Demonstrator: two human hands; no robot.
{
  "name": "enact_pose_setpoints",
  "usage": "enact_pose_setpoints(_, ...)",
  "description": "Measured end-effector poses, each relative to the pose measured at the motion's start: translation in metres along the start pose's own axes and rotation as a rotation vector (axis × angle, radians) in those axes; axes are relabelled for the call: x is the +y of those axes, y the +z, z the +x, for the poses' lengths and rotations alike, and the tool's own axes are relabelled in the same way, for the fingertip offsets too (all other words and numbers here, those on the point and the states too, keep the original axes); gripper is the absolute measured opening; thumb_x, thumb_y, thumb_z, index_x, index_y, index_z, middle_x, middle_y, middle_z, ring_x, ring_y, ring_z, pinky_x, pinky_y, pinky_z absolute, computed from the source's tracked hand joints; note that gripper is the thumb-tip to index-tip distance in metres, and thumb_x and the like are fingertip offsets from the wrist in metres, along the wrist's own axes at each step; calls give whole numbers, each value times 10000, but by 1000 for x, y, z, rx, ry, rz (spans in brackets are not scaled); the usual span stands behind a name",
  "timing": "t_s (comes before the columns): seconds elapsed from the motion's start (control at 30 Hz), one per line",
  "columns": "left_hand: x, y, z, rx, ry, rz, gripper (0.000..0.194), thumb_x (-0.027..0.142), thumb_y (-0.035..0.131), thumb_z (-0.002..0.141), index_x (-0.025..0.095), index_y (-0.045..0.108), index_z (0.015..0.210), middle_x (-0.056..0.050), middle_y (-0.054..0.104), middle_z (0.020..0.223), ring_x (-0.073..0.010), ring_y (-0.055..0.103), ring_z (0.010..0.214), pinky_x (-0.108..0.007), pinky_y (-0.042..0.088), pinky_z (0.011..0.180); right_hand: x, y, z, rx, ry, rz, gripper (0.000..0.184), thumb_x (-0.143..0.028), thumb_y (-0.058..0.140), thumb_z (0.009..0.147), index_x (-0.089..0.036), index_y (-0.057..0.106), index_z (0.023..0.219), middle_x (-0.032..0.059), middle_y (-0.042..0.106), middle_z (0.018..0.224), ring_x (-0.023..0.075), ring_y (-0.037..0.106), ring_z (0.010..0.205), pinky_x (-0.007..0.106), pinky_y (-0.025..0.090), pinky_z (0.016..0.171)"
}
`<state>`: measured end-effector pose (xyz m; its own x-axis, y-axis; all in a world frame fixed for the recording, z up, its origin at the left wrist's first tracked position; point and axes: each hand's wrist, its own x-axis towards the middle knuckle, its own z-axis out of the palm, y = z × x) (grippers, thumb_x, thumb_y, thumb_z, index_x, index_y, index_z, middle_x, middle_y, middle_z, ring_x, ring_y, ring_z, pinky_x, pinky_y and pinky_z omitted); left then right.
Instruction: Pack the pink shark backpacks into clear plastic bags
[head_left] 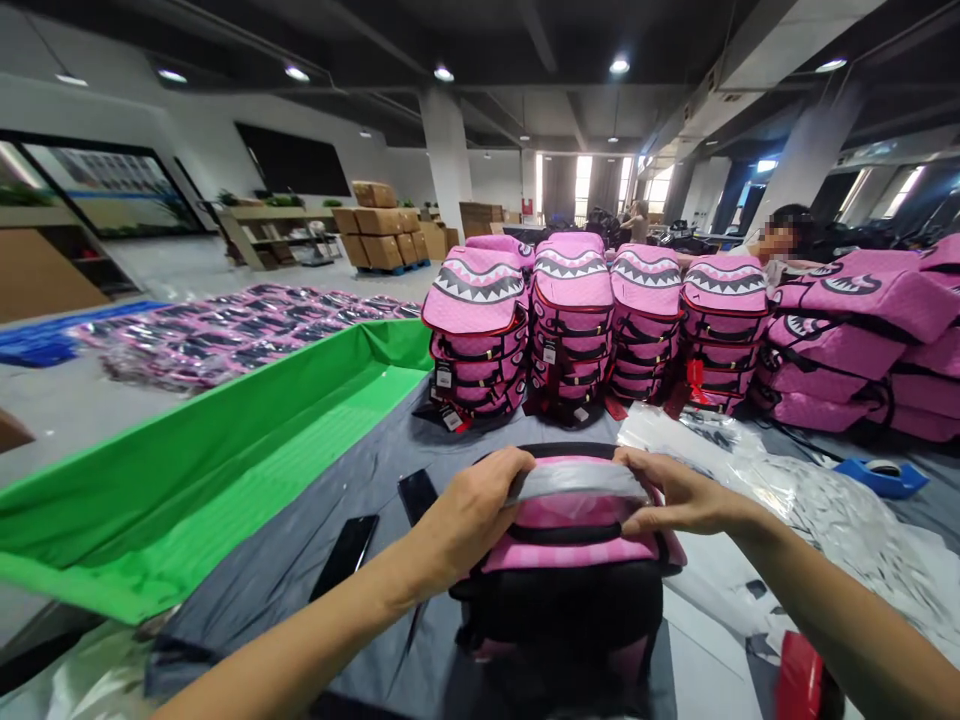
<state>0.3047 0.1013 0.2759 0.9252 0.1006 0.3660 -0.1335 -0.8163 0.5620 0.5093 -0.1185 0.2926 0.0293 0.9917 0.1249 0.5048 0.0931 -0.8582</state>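
Observation:
In front of me a pink and black backpack [585, 550] stands on the grey-covered table, its top facing me. A band of translucent greyish plastic [581, 482] stretches across its top, above the black handle [574, 533]. My left hand [484, 500] is closed on the plastic's left end, fingers curled down over it. At the other end, my right hand [671, 492] pinches the plastic between thumb and fingers, with the thumb close to the handle. Whether either hand also grips backpack fabric is hidden.
Stacked pink backpacks [570, 330] line the table's far side. On the right lie clear plastic bags [810, 500] and a blue tape dispenser [881, 477]. Two dark phones [345, 555] lie left. A green trough [225, 480] borders the table. A co-worker [780, 240] is behind the stacks.

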Motion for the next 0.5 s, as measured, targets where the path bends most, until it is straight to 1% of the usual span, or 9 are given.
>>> enact_pose_setpoints(0.07, 4, 7, 5, 92, 17, 88, 210, 97, 419, 794, 188, 523, 952, -28, 584, 904, -171, 533, 857, -290, 408, 787, -2, 1, -3, 25, -18, -36, 305, -404, 690, 880, -181, 497, 962, -6, 473, 877, 133, 434, 780, 234, 383, 677)
enact_pose_setpoints(0.13, 14, 5, 10, 102, 5, 100, 186, 96, 430, 752, 191, 505, 893, -16, 575, 857, -166, 528, 812, -285, 401, 752, -2, 5, -5, 85, -32, -127, 188, -337, 604, 909, -183, 502, 946, -2, 486, 864, 139, 442, 769, 248, 386, 689)
enact_pose_setpoints(0.2, 26, -2, 11, 14, -22, 62, 97, 151, 477, 778, 197, 494, 861, 16, 544, 787, -147, 500, 718, -264, 380, 669, -1, 13, -6, 233, -37, -274, 81, -220, 551, 845, -189, 495, 895, -7, 488, 822, 141, 435, 731, 258, 370, 673)
enact_pose_setpoints(0.27, 37, -10, 6, -96, -21, 71, 70, 202, 524, 805, 201, 496, 870, 36, 525, 762, -136, 477, 671, -254, 363, 622, 0, 24, -6, 422, -48, -411, 142, -137, 511, 728, -197, 474, 850, -14, 486, 777, 143, 431, 698, 261, 347, 648)
enact_pose_setpoints(0.33, 41, -11, -3, -136, 39, 151, 100, 178, 513, 827, 201, 506, 924, 26, 559, 817, -143, 513, 713, -256, 392, 650, -1, 33, -5, 542, -88, -469, 196, -111, 476, 655, -203, 454, 826, -20, 481, 745, 142, 433, 673, 259, 331, 624)
enact_pose_setpoints(0.37, 40, -9, -8, -107, 80, 214, 134, 133, 479, 828, 199, 505, 942, 13, 580, 853, -151, 540, 750, -263, 411, 680, -3, 37, -6, 551, -111, -464, 196, -112, 470, 649, -204, 449, 820, -23, 477, 739, 139, 433, 665, 255, 329, 614)
enact_pose_setpoints(0.4, 38, -5, -12, -59, 116, 283, 181, 86, 439, 824, 196, 504, 952, -1, 597, 881, -159, 565, 780, -271, 428, 704, -5, 40, -6, 521, -125, -447, 183, -120, 478, 661, -204, 449, 820, -25, 474, 738, 134, 431, 658, 251, 330, 605)
enact_pose_setpoints(0.47, 32, 5, -17, 72, 162, 421, 236, 29, 382, 822, 191, 504, 944, -21, 617, 884, -174, 596, 792, -285, 449, 712, -10, 44, -8, 451, -137, -426, 141, -156, 525, 696, -204, 447, 803, -34, 459, 721, 123, 412, 633, 240, 318, 573)
enact_pose_setpoints(0.5, 30, 9, -18, 146, 179, 484, 242, 16, 370, 819, 189, 502, 923, -25, 619, 860, -180, 603, 776, -289, 454, 699, -11, 46, -9, 442, -139, -434, 133, -168, 543, 708, -205, 438, 780, -41, 445, 699, 116, 398, 611, 235, 304, 553)
